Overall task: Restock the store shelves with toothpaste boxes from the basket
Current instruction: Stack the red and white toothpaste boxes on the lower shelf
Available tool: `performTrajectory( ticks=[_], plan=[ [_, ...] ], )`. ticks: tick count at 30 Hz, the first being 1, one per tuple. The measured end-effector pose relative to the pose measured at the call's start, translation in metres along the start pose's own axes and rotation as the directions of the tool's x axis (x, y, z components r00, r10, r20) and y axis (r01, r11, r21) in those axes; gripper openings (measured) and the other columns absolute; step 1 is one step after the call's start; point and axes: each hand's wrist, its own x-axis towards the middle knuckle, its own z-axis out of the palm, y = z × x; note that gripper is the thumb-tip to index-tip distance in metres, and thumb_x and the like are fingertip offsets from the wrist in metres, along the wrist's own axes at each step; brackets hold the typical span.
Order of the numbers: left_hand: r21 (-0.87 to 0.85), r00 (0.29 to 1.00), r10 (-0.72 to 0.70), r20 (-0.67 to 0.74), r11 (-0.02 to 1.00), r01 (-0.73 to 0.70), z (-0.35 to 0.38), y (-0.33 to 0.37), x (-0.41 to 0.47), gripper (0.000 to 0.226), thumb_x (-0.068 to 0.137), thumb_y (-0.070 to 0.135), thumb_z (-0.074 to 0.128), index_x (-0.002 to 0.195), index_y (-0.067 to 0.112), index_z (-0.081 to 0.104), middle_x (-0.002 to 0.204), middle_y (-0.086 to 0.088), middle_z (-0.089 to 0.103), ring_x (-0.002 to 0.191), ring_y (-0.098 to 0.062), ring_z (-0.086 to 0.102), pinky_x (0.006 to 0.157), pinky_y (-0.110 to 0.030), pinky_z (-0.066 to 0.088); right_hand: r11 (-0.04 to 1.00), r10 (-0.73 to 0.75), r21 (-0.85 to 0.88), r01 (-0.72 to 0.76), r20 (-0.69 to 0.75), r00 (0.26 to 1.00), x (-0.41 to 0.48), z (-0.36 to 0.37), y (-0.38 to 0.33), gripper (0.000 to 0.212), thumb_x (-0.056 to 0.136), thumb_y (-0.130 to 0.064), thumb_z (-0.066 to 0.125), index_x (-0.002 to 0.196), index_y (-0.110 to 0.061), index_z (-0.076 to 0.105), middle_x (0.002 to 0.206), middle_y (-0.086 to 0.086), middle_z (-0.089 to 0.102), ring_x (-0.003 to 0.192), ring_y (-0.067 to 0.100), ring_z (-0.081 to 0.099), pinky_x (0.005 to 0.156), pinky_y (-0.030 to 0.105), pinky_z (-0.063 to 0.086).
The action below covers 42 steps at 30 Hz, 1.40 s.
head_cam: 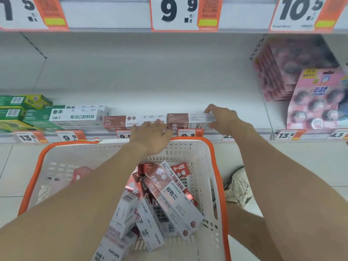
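The right hand [224, 119] is pinching one end of the toothpaste box [190, 120] at the front of the shelf [150, 95], the left hand [152, 136] is pressing loose fingers on the other end, and I think both should be sliding it straight beside the neighbour box [131, 121].

A brown-and-white toothpaste box [188, 120] lies lengthwise at the front edge of the shelf [150, 104], the right grip [224, 119] pinching its right end, the left grip [152, 137] touching its lower left corner. Just left of it lie another brown box [131, 120] and green boxes [73, 115]. Below stands a white basket [219, 166] with an orange rim, holding a jumble of toothpaste boxes [169, 198]. Pink packs [316, 98] stand at the right
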Motion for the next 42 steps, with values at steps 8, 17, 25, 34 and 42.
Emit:
performTrajectory(
  ticks=[8, 17, 25, 34, 42],
  plan=[
    [0.031, 1.0, -0.022, -0.005, 0.999, 0.022, 0.002, 0.0, 0.002, 0.064, 0.105, 0.055, 0.01, 0.164, 0.038, 0.025, 0.175, 0.008, 0.007, 0.162, -0.025, 0.01, 0.127, -0.063, 0.004, 0.982, -0.001, -0.188, -0.024, -0.129, 0.992, -0.003, 0.014, -0.025, 0.086, 0.082, -0.013, 0.069, 0.157, -0.031, 0.031, 0.148, 0.013, 0.038, 0.137, 0.037, 0.036, 0.115, 0.054, 0.026],
    [0.027, 1.0, -0.023, -0.004, 0.999, 0.024, 0.001, 0.001, -0.001, 0.065, 0.104, 0.054, 0.012, 0.165, 0.037, 0.024, 0.175, 0.008, 0.008, 0.161, -0.024, 0.01, 0.127, -0.06, 0.01, 0.994, -0.037, -0.111, 0.016, -0.191, 0.981, 0.026, 0.003, -0.022, 0.052, 0.093, -0.038, 0.076, 0.138, -0.025, 0.053, 0.124, 0.007, 0.061, 0.118, 0.031, 0.056, 0.1, 0.046, 0.043],
    [0.035, 0.999, -0.034, -0.043, 0.999, 0.035, -0.004, 0.008, -0.005, 0.064, 0.104, 0.05, 0.021, 0.164, 0.028, 0.026, 0.169, 0.0, 0.027, 0.153, -0.026, 0.027, 0.121, -0.059, 0.025, 0.97, -0.052, 0.244, 0.015, 0.144, 0.988, 0.03, -0.008, 0.0, 0.033, 0.11, -0.02, 0.047, 0.132, -0.021, 0.071, 0.134, 0.003, 0.067, 0.121, 0.029, 0.059, 0.104, 0.035, 0.044],
    [0.035, 0.995, -0.103, 0.001, 0.994, 0.102, -0.002, 0.009, -0.002, 0.065, 0.102, 0.057, 0.015, 0.165, 0.04, 0.022, 0.176, 0.003, -0.002, 0.16, -0.04, 0.001, 0.126, -0.065, 0.005, 0.977, -0.098, 0.205, 0.067, 0.146, 0.984, 0.013, 0.004, -0.04, 0.059, 0.081, -0.022, 0.074, 0.133, -0.048, 0.06, 0.128, -0.013, 0.065, 0.117, 0.02, 0.06, 0.108, 0.052, 0.043],
    [0.0, 0.999, -0.037, -0.005, 0.999, 0.037, -0.004, 0.007, -0.006, 0.067, 0.101, 0.055, 0.014, 0.159, 0.03, 0.036, 0.169, -0.003, 0.026, 0.152, -0.043, 0.025, 0.118, -0.054, 0.033, 0.979, -0.194, 0.073, 0.191, 0.045, 0.98, 0.008, 0.024, -0.055, 0.059, 0.093, -0.02, 0.07, 0.145, -0.036, 0.05, 0.131, -0.003, 0.064, 0.121, 0.026, 0.057, 0.104, 0.044, 0.032]
  ],
)
